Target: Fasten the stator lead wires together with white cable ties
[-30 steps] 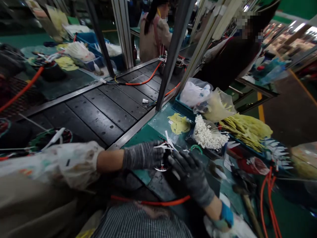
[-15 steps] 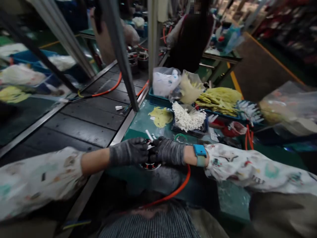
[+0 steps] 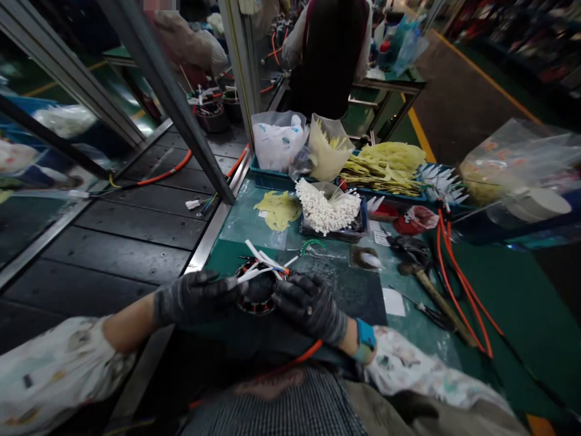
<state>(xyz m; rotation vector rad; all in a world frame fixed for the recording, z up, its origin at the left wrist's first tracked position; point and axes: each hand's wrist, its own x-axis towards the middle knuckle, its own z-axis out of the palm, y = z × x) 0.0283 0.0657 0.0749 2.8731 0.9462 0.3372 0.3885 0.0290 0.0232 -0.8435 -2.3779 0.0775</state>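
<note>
Nearest the camera, an orange hose (image 3: 297, 360) curves just below the wound stator (image 3: 250, 306), which lies flat on the dark mat (image 3: 354, 290) at the bench's near edge. The left hand (image 3: 195, 297), gloved grey, comes in from the stator's left. Its thumb and fingers are pinched narrow on the end of one of the white sleeves (image 3: 261, 263) that stick up and fan out from the windings. The right hand (image 3: 311, 303), also gloved, with a blue wristband (image 3: 365, 336) behind it, lies against the stator's right side. Its fingers are curled close over the rim and seem to steady it.

Judging by how things lie, the work is partway. Several sleeves already stand in the stator and one is being handled, but the hands hide the rest of the ring, so what remains cannot be told.

Right of the stator lie a hammer (image 3: 426, 281) and looping orange cables (image 3: 458, 284). Left of it runs the black slatted conveyor (image 3: 122, 242). Beyond the stator sit loose yellow paper pieces (image 3: 278, 209) and a dark tray of small white parts (image 3: 329, 209). Farther still is a blue bin (image 3: 272, 178) with a white bag (image 3: 276, 142) and yellow strips (image 3: 385, 166). Farthest off, a co-worker in dark clothing (image 3: 329, 54) stands at another bench.
</note>
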